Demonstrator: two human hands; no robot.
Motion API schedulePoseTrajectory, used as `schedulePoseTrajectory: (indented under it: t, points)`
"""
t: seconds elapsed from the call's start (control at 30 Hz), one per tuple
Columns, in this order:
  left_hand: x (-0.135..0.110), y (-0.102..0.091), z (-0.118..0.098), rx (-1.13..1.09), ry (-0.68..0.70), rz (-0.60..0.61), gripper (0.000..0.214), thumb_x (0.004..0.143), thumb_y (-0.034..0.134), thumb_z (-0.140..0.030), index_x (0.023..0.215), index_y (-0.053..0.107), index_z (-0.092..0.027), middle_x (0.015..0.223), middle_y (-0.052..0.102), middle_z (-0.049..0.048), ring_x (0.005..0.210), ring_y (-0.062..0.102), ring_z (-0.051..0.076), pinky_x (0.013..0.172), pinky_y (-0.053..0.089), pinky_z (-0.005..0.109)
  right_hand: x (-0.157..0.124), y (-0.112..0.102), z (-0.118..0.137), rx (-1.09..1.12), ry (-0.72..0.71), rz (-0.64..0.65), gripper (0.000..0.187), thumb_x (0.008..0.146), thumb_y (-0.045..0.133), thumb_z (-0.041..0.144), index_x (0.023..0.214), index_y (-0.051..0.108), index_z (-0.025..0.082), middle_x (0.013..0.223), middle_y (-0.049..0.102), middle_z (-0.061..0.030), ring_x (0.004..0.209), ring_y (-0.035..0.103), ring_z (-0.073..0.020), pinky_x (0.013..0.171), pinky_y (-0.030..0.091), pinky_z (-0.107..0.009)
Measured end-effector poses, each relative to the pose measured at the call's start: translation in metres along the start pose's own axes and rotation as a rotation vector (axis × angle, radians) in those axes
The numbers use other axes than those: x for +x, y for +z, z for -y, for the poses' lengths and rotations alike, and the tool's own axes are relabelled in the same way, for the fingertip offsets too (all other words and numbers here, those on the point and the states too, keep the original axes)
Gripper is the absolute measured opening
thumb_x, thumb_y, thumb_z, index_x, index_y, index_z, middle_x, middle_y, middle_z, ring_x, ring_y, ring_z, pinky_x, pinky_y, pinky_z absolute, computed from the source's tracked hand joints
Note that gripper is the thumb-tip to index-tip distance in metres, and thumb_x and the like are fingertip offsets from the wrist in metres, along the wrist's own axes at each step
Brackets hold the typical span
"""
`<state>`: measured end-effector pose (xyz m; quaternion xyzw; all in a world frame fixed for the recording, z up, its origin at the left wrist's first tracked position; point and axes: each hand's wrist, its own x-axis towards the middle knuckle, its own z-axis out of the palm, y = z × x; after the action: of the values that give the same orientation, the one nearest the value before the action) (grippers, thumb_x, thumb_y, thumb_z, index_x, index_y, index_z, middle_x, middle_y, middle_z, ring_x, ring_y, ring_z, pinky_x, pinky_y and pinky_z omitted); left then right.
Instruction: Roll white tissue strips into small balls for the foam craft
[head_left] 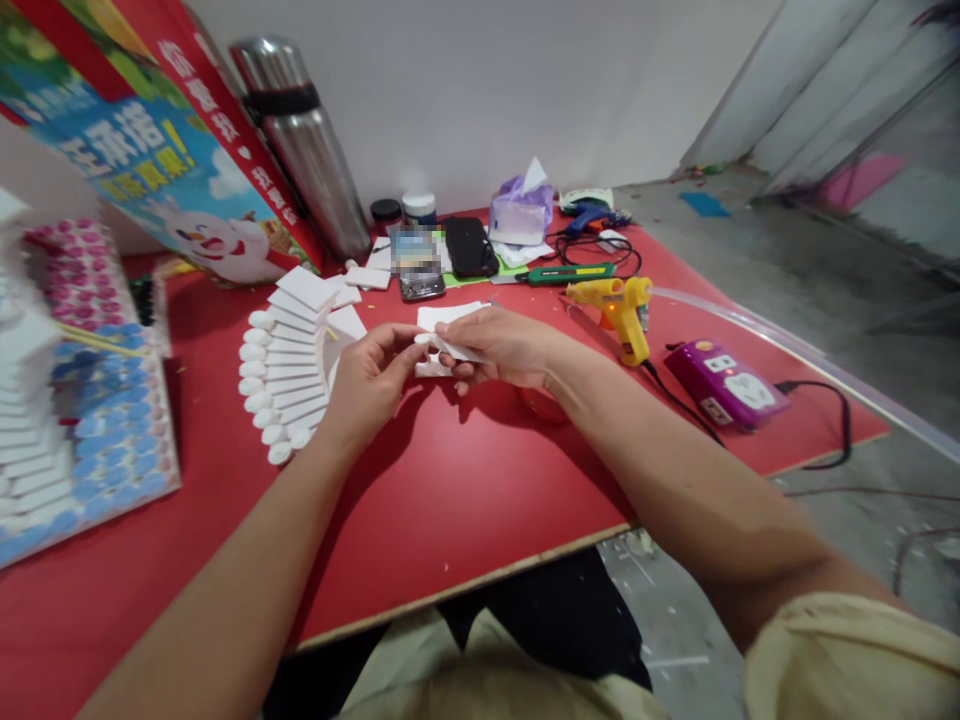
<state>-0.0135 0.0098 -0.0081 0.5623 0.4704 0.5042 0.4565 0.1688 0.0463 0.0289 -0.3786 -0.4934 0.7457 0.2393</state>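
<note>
My left hand is closed, thumb and forefinger pinching a small white round piece. Closed around a thin white flat piece, my right hand meets it above the red table; the two white pieces are close together, and whether they touch is hard to tell. Behind and below the hands lie white rectangular pieces, partly covered by my fingers. To the left, a curved row of white slabs fans out, with small white rolled discs at their outer ends.
A yellow glue gun rests on the right by a purple power socket. Beyond are a green cutter, black case and tissue pack. A steel flask stands behind; a tray of blue rolls sits left.
</note>
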Motion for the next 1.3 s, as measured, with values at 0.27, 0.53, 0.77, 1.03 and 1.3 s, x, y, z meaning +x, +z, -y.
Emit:
schedulePoseTrajectory:
  t: [0.27,0.53,0.77,1.03,1.3]
  points:
    - [0.002,-0.002,0.009,-0.147,-0.074,-0.003,0.030,0.080,0.082,-0.037,0.100,0.073,-0.017,0.094,0.076,0.0063,0.083,0.071,0.017,0.080,0.058,0.030,0.006,-0.007,-0.006,-0.300,-0.179,-0.048,0.029,0.093,0.069,0.033,0.072,0.066,0.014,0.056,0.056,0.0030,0.048,0.045,-0.0073,0.051,0.040,-0.021]
    - [0.001,0.005,0.008,-0.182,-0.048,-0.119,0.029,0.074,0.087,-0.033,0.093,0.075,-0.016,0.083,0.074,0.0034,0.076,0.068,0.014,0.076,0.056,0.027,0.004,0.004,-0.011,-1.020,-0.547,-0.395,0.033,0.095,0.061,0.024,0.064,0.067,0.014,0.059,0.062,-0.0012,0.058,0.049,-0.0107,0.061,0.033,-0.026]
    - [0.001,-0.003,0.000,-0.027,-0.009,-0.131,0.022,0.067,0.090,-0.029,0.081,0.078,-0.018,0.080,0.077,0.0044,0.071,0.069,0.017,0.068,0.056,0.029,0.000,0.004,-0.008,-1.313,-0.630,-0.282,0.033,0.095,0.056,0.020,0.062,0.062,0.016,0.066,0.061,-0.0031,0.063,0.046,-0.0135,0.066,0.032,-0.030]
    - [0.001,-0.011,-0.008,-0.027,-0.031,-0.020,0.024,0.061,0.091,-0.021,0.082,0.080,-0.018,0.073,0.076,0.0034,0.066,0.071,0.018,0.066,0.060,0.030,-0.005,-0.001,-0.004,-1.414,-0.699,-0.152,0.027,0.095,0.052,0.017,0.079,0.074,0.015,0.078,0.071,-0.0072,0.071,0.055,-0.0167,0.068,0.033,-0.030]
    - [-0.002,-0.009,-0.005,0.009,0.013,-0.083,0.019,0.064,0.091,-0.021,0.081,0.083,-0.022,0.077,0.080,0.0025,0.072,0.073,0.018,0.069,0.060,0.028,-0.003,0.004,-0.006,-1.510,-0.685,-0.198,0.023,0.091,0.054,0.014,0.077,0.073,0.014,0.077,0.070,-0.0081,0.069,0.052,-0.0169,0.065,0.029,-0.032]
